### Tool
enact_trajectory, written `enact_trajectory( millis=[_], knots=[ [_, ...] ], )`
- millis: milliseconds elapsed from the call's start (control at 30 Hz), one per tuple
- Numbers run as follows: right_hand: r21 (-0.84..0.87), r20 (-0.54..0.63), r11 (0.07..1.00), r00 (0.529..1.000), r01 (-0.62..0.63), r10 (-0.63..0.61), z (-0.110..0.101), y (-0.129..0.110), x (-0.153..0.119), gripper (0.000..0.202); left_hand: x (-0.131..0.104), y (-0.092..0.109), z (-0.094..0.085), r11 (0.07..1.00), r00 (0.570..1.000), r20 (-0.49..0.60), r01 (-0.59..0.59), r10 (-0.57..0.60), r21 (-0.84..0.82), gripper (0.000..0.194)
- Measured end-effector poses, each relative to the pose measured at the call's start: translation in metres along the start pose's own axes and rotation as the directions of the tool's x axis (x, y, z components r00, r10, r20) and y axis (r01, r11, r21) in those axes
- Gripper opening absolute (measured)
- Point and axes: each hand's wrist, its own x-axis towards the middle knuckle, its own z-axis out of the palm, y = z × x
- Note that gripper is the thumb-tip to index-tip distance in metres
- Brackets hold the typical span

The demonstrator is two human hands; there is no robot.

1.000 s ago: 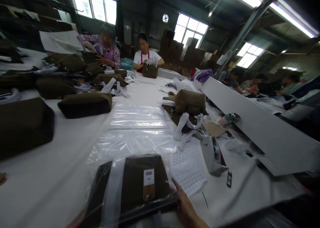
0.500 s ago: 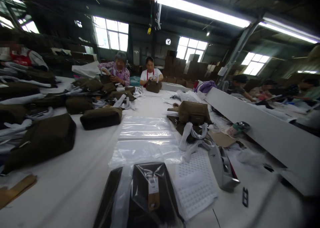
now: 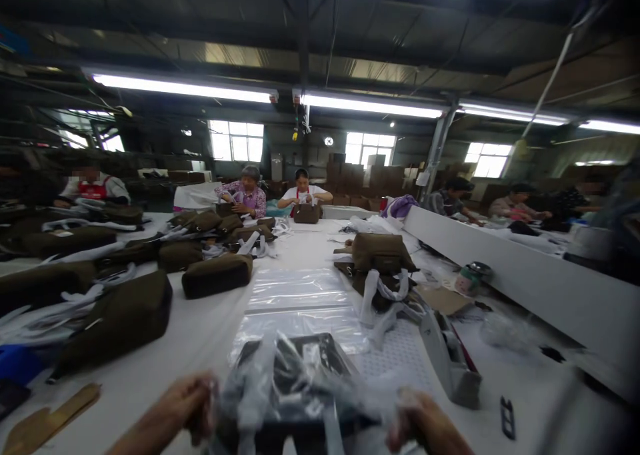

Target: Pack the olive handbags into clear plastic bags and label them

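A dark bag [image 3: 300,382] in a clear plastic bag lies at the bottom centre, with a tag under the film. My left hand [image 3: 193,405] is closed on the plastic at its left side. On the right side, my right hand [image 3: 413,418] grips the same plastic, somewhat blurred. The film [image 3: 350,392] is bunched and raised between both hands. Just beyond lie flat clear plastic bags [image 3: 300,292] in a stack.
Olive bags [image 3: 217,275] with wrapped straps crowd the left side. At the right are another olive bag [image 3: 383,252], a tape dispenser [image 3: 453,362], small snips [image 3: 507,418] and a long white panel [image 3: 500,262]. Several people sit farther off.
Both hands have come into view at the bottom, holding the plastic, which lay smooth over the dark bag and is now crumpled upward. The camera view has tilted up.
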Motion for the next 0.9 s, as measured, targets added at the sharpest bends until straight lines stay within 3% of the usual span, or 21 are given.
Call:
enact_trajectory(
  millis=[67,133,167,267,367,500,667,833,900],
  knots=[
    [-0.137,-0.119,0.983,0.983,0.122,-0.138,-0.021,-0.047,0.007,0.049,0.014,0.041,-0.038,0.999,0.968,-0.249,-0.045,0.041,-0.011,0.040],
    [-0.397,-0.166,0.902,0.953,0.171,-0.253,-0.039,-0.101,0.028,0.036,0.022,0.086,-0.079,0.950,0.901,-0.409,-0.010,0.144,0.312,0.032],
    [-0.501,-0.183,0.853,0.946,0.146,-0.269,-0.046,-0.127,0.041,0.031,0.024,0.108,-0.097,0.856,0.904,-0.393,0.063,0.170,0.513,0.032],
    [-0.671,-0.184,0.739,0.950,0.066,-0.251,-0.058,-0.192,0.072,0.016,0.028,0.157,-0.137,0.774,0.924,-0.351,0.113,0.148,0.623,0.028],
    [-0.723,-0.137,0.688,0.964,0.061,-0.229,-0.061,-0.231,0.084,0.020,0.034,0.181,-0.158,0.754,0.939,-0.323,0.123,0.123,0.646,0.027],
    [-0.788,-0.026,0.614,0.994,0.046,-0.107,-0.063,-0.249,0.092,0.018,0.042,0.192,-0.171,0.705,0.960,-0.264,0.126,0.089,0.698,0.020],
    [-0.813,0.025,0.581,1.000,0.025,-0.007,-0.069,-0.241,0.109,0.025,0.047,0.188,-0.170,0.690,0.971,-0.223,0.107,0.081,0.716,0.019],
    [-0.781,0.016,0.624,0.997,-0.036,0.078,-0.066,-0.222,0.113,0.036,0.048,0.171,-0.154,0.780,0.964,-0.218,0.019,0.152,0.626,0.009],
    [-0.765,0.015,0.643,0.997,-0.039,0.079,-0.066,-0.218,0.110,0.040,0.044,0.168,-0.154,0.845,0.941,-0.274,-0.021,0.197,0.534,0.013]
  ],
)
